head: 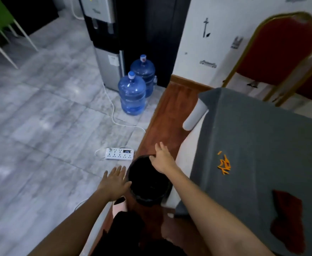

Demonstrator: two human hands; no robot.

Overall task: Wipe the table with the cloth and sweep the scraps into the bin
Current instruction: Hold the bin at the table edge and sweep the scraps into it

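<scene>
Evidently the step in hand is positioning the bin (148, 180): left hand (114, 183) spread flat at its near rim, right hand (162, 159) open on the far rim, neither clamped. Recommend setting it tight under the table (262, 135) edge. Orange scraps (225, 163) lie clustered mid-table; dark red cloth (286, 220) lies crumpled nearer.

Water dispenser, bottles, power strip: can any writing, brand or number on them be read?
Nothing here can be read.
Water dispenser: a white sticker on the lower panel, too blurred.
Power strip: a lit display, digits too small.
Water bottles: no legible label.
Wall: dark marks, blurred.
</scene>
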